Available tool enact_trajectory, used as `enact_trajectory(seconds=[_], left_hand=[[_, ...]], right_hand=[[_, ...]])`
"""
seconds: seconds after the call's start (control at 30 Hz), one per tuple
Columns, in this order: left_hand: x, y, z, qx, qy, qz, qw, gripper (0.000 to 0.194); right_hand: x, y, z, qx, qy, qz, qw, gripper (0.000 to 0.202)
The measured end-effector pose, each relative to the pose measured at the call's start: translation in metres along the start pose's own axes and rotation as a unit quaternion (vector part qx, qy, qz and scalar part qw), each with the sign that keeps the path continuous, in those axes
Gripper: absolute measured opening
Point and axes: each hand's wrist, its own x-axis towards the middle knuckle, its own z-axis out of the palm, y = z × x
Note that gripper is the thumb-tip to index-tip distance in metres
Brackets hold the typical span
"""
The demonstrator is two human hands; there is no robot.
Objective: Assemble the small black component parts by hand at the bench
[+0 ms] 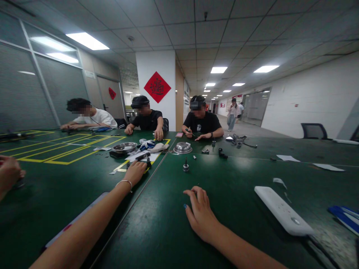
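Observation:
My left hand (136,171), with a bracelet at the wrist, reaches out over the table. Its fingers are closed around the near end of a black cylindrical part (143,155), though the fingertips are partly hidden. Small dark fittings (148,163) stand close beside these fingers. Nearer to me, my right hand (201,209) rests low over the green tabletop (168,224), fingers loosely curved and apart, nothing in them. Beyond it, a metal part with an upright shaft (185,166) stands on the table. Farther off lies a round metal dish (183,148), apparently upside down.
A metal bowl (125,147) and work gloves (158,147) lie past my left hand. A white power strip (283,211) is at right. Across the table sit several people; another person's hand (9,175) enters at far left. A flat device (75,220) lies under my left forearm.

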Motion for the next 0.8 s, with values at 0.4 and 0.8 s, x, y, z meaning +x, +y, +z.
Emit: enact_trajectory(seconds=[0.4,0.8], left_hand=[[-0.006,0.035,-0.004,-0.073,-0.066,-0.007,0.995,0.028],[-0.061,0.161,-0.031,-0.316,-0.045,0.136,0.938,0.028]], right_hand=[[0.000,-0.002,-0.003,-0.004,-0.010,-0.003,1.000,0.038],[0.000,0.002,0.002,-0.014,0.020,-0.001,1.000,0.041]])
